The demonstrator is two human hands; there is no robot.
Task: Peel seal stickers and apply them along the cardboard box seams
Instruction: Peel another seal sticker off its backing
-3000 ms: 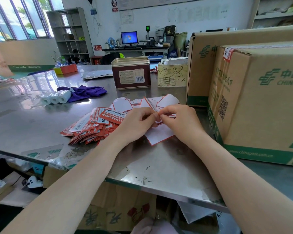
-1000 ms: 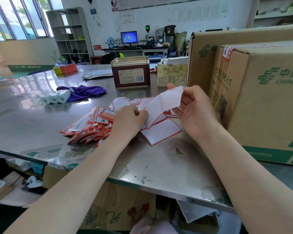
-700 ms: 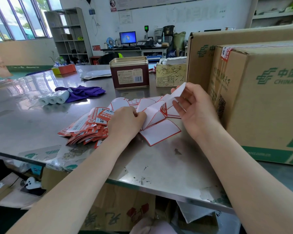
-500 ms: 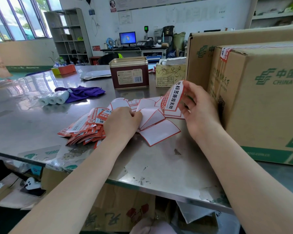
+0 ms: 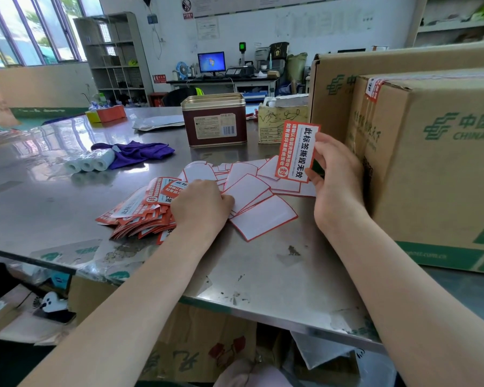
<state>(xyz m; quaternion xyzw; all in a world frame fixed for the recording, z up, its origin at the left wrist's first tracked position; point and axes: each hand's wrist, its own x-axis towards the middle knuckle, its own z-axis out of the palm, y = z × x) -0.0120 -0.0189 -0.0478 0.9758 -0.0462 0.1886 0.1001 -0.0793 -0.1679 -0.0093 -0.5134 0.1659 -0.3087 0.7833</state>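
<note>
Two boxes [image 5: 430,163] on desk [image 5: 263,275], right, cut off by frame; green print "CHINA P…". Backings [image 5: 260,216], white, red-edged, fanned mid-desk; left hand [image 5: 201,208] rests curled on them, fingertips hidden. Sticker [image 5: 297,152], red-white, Chinese text, long axis near upright, face to camera, pinched by right hand [image 5: 336,177] beside nearer box.

Two stacked-close boxes [image 5: 436,163] wall off the right of the worktop [image 5: 263,275]. Stickers [image 5: 140,210] and white backings [image 5: 257,213] cover its middle. A tin [image 5: 214,121] stands far centre; rolls [image 5: 88,163] and cloth [image 5: 134,152] lie left. Bare steel runs near and far left.
</note>
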